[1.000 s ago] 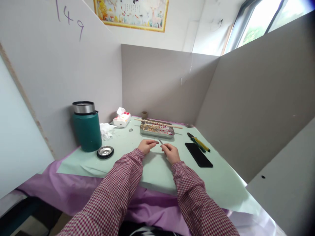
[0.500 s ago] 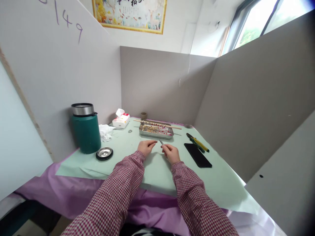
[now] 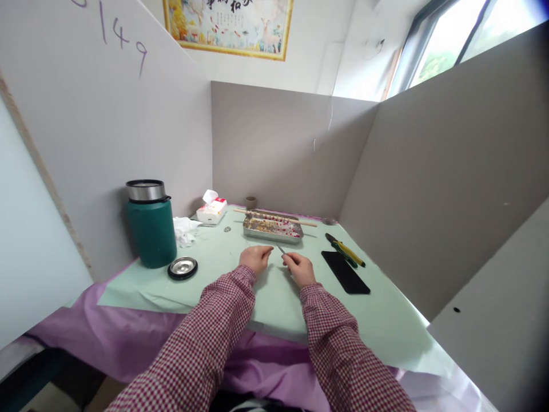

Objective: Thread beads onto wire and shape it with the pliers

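Observation:
My left hand (image 3: 256, 259) is closed in a pinch above the green table cover, its fingertips pointing right; whatever they grip is too small to make out. Facing it, my right hand (image 3: 300, 269) is closed around a slim metal tool that looks like tweezers (image 3: 281, 249), whose tip points up and left toward the left fingertips. Just beyond both hands lies a shallow metal tray (image 3: 270, 236) with many small red and golden pieces in it. Across the tray rests a thin wooden stick (image 3: 306, 224) with small pale and red bits along its middle.
On the left stand a green thermos (image 3: 151, 232), its round lid (image 3: 182, 268), crumpled tissue (image 3: 185, 230) and a tissue pack (image 3: 211, 211). To the right are yellow-green pliers (image 3: 349, 252) and a black phone-like slab (image 3: 345, 272). Grey partitions (image 3: 291, 146) enclose the table.
My left fingers have curled in slightly more. Both hands stay in nearly the same place, and the view has shifted a little.

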A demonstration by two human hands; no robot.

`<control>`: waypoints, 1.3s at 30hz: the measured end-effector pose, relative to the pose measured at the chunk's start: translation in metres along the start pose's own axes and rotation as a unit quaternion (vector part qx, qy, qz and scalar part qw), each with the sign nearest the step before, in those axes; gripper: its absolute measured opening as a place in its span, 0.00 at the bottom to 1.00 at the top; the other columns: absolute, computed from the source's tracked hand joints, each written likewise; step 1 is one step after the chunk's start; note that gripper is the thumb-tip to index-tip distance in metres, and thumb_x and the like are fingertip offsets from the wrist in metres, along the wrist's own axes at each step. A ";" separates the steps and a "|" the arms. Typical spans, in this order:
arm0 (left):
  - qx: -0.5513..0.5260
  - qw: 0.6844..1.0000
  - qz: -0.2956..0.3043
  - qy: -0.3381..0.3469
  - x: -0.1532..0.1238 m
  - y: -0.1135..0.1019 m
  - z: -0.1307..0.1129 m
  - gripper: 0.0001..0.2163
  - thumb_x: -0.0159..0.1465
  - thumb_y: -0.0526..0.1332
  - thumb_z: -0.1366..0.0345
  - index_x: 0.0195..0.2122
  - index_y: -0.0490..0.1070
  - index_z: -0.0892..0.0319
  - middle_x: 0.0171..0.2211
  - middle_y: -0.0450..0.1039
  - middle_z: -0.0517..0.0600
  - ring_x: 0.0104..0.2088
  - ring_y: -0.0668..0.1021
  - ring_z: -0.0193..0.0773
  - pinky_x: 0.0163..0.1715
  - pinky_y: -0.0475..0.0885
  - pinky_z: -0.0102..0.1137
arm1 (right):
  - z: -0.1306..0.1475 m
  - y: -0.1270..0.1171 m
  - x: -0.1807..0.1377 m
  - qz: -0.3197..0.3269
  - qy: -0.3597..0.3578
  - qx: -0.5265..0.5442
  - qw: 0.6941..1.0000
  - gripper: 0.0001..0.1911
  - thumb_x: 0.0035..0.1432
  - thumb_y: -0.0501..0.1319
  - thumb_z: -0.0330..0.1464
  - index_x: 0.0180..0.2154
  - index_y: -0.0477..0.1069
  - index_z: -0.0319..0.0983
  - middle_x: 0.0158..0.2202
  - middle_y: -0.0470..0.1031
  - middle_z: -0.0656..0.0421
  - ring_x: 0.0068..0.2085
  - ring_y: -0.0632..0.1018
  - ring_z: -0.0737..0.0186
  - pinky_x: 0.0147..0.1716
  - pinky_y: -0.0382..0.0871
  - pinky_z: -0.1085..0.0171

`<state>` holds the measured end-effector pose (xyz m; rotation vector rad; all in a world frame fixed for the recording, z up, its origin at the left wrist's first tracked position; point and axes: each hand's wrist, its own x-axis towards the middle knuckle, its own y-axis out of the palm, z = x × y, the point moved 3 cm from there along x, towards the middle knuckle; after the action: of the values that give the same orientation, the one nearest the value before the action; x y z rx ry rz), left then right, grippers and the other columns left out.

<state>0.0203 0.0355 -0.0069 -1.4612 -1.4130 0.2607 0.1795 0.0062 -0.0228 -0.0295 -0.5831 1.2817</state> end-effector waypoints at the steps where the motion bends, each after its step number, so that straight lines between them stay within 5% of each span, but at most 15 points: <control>1: 0.015 1.000 0.001 -0.002 -0.001 -0.001 -0.002 0.14 0.61 0.51 0.62 0.45 0.71 0.52 0.40 0.74 0.51 0.39 0.74 0.38 0.39 0.64 0.30 | 0.001 0.000 -0.001 0.003 -0.005 -0.003 1.000 0.17 0.48 0.55 0.43 0.28 0.74 0.36 0.23 0.73 0.58 0.26 0.71 0.63 0.28 0.64 0.66; 11: 0.152 0.987 0.049 -0.002 -0.004 -0.004 -0.013 0.15 0.61 0.48 0.65 0.44 0.70 0.56 0.33 0.72 0.54 0.34 0.73 0.39 0.33 0.62 0.30 | 0.000 0.004 0.000 -0.045 -0.074 -0.171 0.981 0.15 0.52 0.53 0.40 0.31 0.75 0.41 0.31 0.76 0.57 0.33 0.74 0.60 0.36 0.63 0.64; 18: 0.125 0.991 0.038 -0.003 -0.004 -0.004 -0.013 0.15 0.62 0.47 0.63 0.45 0.70 0.54 0.35 0.73 0.53 0.35 0.73 0.39 0.34 0.62 0.30 | -0.002 0.004 -0.001 -0.022 -0.082 -0.154 0.984 0.16 0.52 0.52 0.41 0.32 0.74 0.40 0.31 0.76 0.58 0.33 0.73 0.61 0.35 0.63 0.65; 28: 0.136 0.988 0.072 -0.024 -0.004 -0.003 -0.013 0.14 0.60 0.49 0.64 0.40 0.72 0.57 0.35 0.73 0.54 0.36 0.73 0.40 0.36 0.63 0.31 | 0.002 0.011 -0.004 -0.043 -0.079 -0.299 0.950 0.13 0.53 0.52 0.39 0.30 0.74 0.42 0.29 0.74 0.56 0.29 0.72 0.62 0.27 0.58 0.67; 39: 0.000 0.997 0.050 -0.055 0.001 0.005 0.002 0.13 0.58 0.52 0.62 0.39 0.75 0.55 0.36 0.76 0.52 0.38 0.74 0.39 0.40 0.64 0.29 | 0.002 0.006 -0.002 -0.054 -0.060 -0.261 0.962 0.14 0.53 0.51 0.39 0.32 0.73 0.41 0.31 0.74 0.56 0.32 0.72 0.62 0.32 0.60 0.66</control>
<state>0.0223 0.0385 -0.0114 -1.5401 -1.4287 0.4083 0.1734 0.0054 -0.0241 -0.3541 -1.0022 0.9987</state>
